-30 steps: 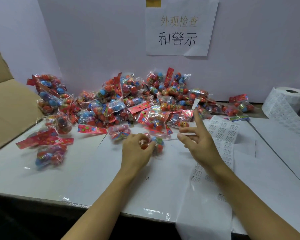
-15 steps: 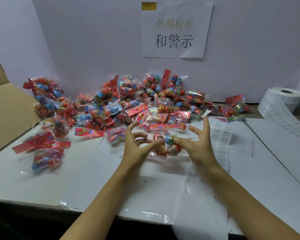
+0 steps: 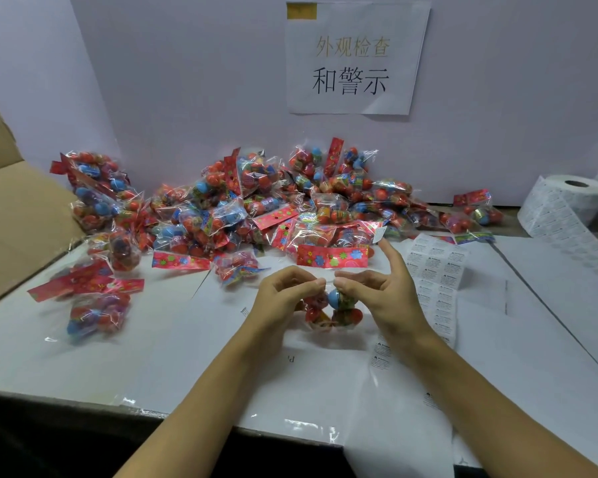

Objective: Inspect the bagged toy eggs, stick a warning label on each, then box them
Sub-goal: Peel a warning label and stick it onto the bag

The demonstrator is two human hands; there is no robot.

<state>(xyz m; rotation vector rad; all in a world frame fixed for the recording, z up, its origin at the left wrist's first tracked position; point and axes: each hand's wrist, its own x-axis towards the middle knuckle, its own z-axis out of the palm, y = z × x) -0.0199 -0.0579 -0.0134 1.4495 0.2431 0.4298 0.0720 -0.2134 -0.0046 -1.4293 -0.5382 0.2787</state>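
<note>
Nearest the camera, both forearms reach over the front edge of the white table (image 3: pixel 83 357) and meet above its centre. The left hand (image 3: pixel 283 298) and the right hand (image 3: pixel 384 298) hold one clear bag of toy eggs (image 3: pixel 332 310) between them. The left thumb and curled fingers pinch the top of the bag from one side. The right thumb and curled middle fingers pinch it from the other side, with the right index finger (image 3: pixel 392 257) extended straight and angled away from the bag. A blue egg and several red-orange eggs show through the film, hanging below the fingertips just above the table.

Just right of the held bag, a strip of warning labels (image 3: pixel 435 270) lies flat on the table, partly hidden by the right hand and wrist. Left of the held bag, a few loose bags (image 3: pixel 97 315) lie apart from one another, blurred.

Beyond the held bag, a large pile of bagged eggs (image 3: pixel 256 208) with red flowered header cards spreads along the purple back wall (image 3: pixel 187 81). Far right of the pile, a label roll (image 3: pixel 567 205) stands on end with its tail trailing forward. Far left of the pile, an open cardboard box (image 3: pixel 14 219) shows its brown flap. Above the pile, a paper sign (image 3: pixel 356 56) with printed characters is fixed to the wall.
</note>
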